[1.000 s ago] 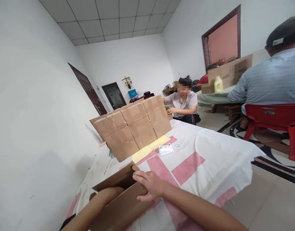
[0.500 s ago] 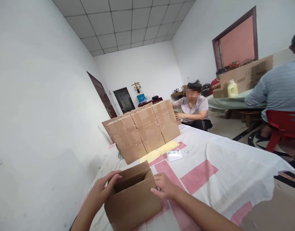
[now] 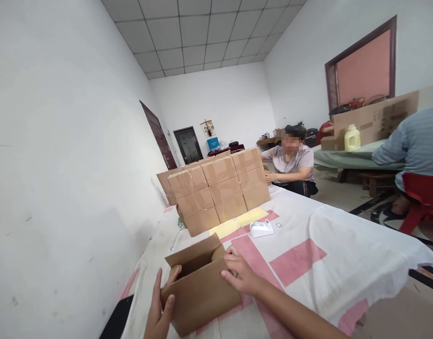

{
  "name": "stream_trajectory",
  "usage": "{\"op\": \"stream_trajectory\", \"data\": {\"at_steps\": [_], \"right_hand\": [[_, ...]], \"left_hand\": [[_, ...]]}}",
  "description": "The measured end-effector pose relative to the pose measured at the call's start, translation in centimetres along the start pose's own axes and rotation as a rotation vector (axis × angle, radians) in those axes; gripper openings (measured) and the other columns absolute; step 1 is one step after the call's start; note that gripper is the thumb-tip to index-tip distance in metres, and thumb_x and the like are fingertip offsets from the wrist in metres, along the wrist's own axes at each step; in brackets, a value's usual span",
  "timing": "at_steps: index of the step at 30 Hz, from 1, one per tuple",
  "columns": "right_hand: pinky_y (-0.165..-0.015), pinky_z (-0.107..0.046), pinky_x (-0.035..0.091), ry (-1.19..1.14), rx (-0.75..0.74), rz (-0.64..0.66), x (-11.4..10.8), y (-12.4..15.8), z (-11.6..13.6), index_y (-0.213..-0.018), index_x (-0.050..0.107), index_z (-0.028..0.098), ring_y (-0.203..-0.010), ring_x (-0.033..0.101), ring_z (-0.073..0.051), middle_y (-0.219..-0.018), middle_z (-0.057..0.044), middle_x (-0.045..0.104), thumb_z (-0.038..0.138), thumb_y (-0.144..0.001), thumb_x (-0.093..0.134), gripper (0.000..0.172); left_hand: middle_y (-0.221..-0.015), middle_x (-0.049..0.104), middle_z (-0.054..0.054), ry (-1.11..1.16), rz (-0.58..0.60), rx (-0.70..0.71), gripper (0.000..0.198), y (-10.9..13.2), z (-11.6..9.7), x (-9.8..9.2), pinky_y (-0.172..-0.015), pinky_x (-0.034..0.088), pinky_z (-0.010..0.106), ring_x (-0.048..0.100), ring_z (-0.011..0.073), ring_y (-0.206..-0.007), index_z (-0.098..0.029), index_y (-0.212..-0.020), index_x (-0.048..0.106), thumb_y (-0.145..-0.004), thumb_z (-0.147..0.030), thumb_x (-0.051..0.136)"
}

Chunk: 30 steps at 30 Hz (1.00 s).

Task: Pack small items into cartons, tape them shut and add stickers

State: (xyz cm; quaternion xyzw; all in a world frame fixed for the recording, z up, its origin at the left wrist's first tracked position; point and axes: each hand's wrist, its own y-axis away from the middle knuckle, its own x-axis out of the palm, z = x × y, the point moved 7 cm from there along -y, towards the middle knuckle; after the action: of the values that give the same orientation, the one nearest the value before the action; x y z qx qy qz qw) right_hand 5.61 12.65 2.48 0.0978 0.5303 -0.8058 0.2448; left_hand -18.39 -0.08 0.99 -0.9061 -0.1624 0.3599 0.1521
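An open cardboard box [image 3: 205, 297] stands on the cloth-covered table close to me, its rear flap [image 3: 193, 249] raised and its inside in shadow. My left hand [image 3: 160, 301] is at the box's left end. Its thumb lies outside, one finger points up, and other fingertips reach over the edge into the opening. On the opposite end, my right hand [image 3: 240, 273] grips the top right edge, thumb against the front panel and fingers bent over the rim. What lies inside the box, if anything, is hidden.
Beyond the box is a stack of taped cartons [image 3: 223, 188]. A white tape dispenser [image 3: 262, 229] and a yellow strip [image 3: 237, 222] lie before it on the white cloth [image 3: 336, 254]. A co-worker [image 3: 292, 160] crouches behind the stack's right end. A wall runs along the left.
My left hand has shifted from the box's rear left corner down around its left end, fingers now more spread. The right hand keeps its edge. The view has turned slightly left.
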Motion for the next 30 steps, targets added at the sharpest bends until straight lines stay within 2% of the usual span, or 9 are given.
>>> {"op": "stream_trajectory", "data": {"at_steps": [5,8,11,14,17,20,24,28,30], "right_hand": [[-0.079,-0.039,0.04,-0.142,0.086,-0.069,-1.3,0.2,-0.7,-0.065,0.037,0.021,-0.081,0.043,-0.021,-0.067,-0.002,0.046,0.042,-0.103,0.038,0.043],[-0.077,-0.037,0.038,-0.154,0.197,-0.17,-2.4,0.4,-1.3,-0.064,0.036,0.022,-0.076,0.043,-0.02,-0.066,-0.001,0.045,0.037,-0.101,0.041,0.04],[-0.082,-0.037,0.043,-0.19,0.427,-0.301,-3.1,1.1,-2.5,-0.088,0.053,0.023,-0.089,0.051,-0.022,-0.092,-0.004,0.055,0.027,-0.091,0.05,0.006],[-0.104,-0.041,0.039,-0.301,0.583,-0.288,-2.6,1.4,-3.3,-0.137,0.044,0.027,-0.123,0.047,-0.024,-0.138,-0.009,0.046,0.018,-0.082,0.048,0.056],[-0.115,-0.042,0.031,-0.441,0.63,-0.185,-1.7,0.8,-3.9,-0.151,0.032,0.033,-0.14,0.037,-0.022,-0.156,-0.005,0.036,0.014,-0.079,0.045,0.076],[-0.11,-0.041,0.037,-0.405,0.551,-0.219,-2.5,0.0,-4.0,-0.142,0.048,0.031,-0.132,0.046,-0.022,-0.141,-0.005,0.053,0.011,-0.075,0.047,0.07],[-0.093,-0.04,0.043,-0.127,0.332,-0.248,-3.6,-0.8,-2.7,-0.087,0.068,0.023,-0.091,0.061,-0.023,-0.088,-0.004,0.068,0.012,-0.081,0.047,0.024],[-0.087,-0.039,0.043,-0.031,0.242,-0.24,-3.5,-0.5,-1.8,-0.082,0.066,0.022,-0.087,0.061,-0.022,-0.087,-0.004,0.07,0.011,-0.084,0.045,0.024],[-0.088,-0.038,0.044,-0.026,0.231,-0.201,-3.4,-0.4,-1.7,-0.083,0.067,0.022,-0.088,0.062,-0.022,-0.087,-0.004,0.07,0.011,-0.084,0.046,0.024]], "left_hand": [[-0.143,0.061,0.01,0.442,-0.288,-0.132,0.08,0.4,-0.9,1.0,-0.124,0.027,0.052,0.049,0.0284,-0.14,-0.031,-0.16,0.01,-0.095,-0.062,0.046],[-0.165,0.031,0.007,0.465,-0.394,-0.096,0.082,-0.1,-1.6,1.3,-0.121,0.031,0.049,0.036,0.0303,-0.148,-0.037,-0.158,0.018,-0.09,-0.057,0.059],[-0.17,0.013,0.002,0.418,-0.383,-0.04,0.082,-1.1,-2.1,2.0,-0.124,0.025,0.047,0.017,0.0266,-0.156,-0.038,-0.159,0.014,-0.092,-0.048,0.059],[-0.17,0.015,-0.001,0.46,-0.286,-0.085,0.076,-2.0,-1.4,3.4,-0.126,0.019,0.045,0.016,0.0217,-0.156,-0.036,-0.16,0.009,-0.093,-0.036,0.045],[-0.169,0.021,0.0,0.404,-0.228,-0.152,0.078,-2.3,-0.5,4.0,-0.123,0.029,0.043,0.024,0.0227,-0.154,-0.034,-0.161,0.008,-0.089,-0.029,0.038],[-0.158,0.043,0.006,0.299,-0.199,-0.141,0.075,-2.4,-0.6,3.2,-0.116,0.04,0.044,0.039,0.0261,-0.147,-0.028,-0.159,0.023,-0.086,-0.028,0.039],[-0.131,0.067,0.006,0.055,-0.137,-0.098,0.048,-2.8,-2.2,1.6,-0.12,0.031,0.056,0.044,0.0315,-0.143,-0.026,-0.122,0.07,-0.082,-0.031,0.044],[-0.124,0.073,0.0,-0.219,-0.034,-0.044,0.032,-3.5,-6.0,2.2,-0.122,0.0,0.068,0.046,0.0333,-0.141,-0.032,-0.108,0.074,-0.088,-0.035,0.049],[-0.136,0.066,-0.003,-0.296,0.069,0.02,0.034,-3.9,-8.3,4.3,-0.125,0.008,0.061,0.041,0.0294,-0.145,-0.037,-0.119,0.07,-0.091,-0.042,0.051]]}}
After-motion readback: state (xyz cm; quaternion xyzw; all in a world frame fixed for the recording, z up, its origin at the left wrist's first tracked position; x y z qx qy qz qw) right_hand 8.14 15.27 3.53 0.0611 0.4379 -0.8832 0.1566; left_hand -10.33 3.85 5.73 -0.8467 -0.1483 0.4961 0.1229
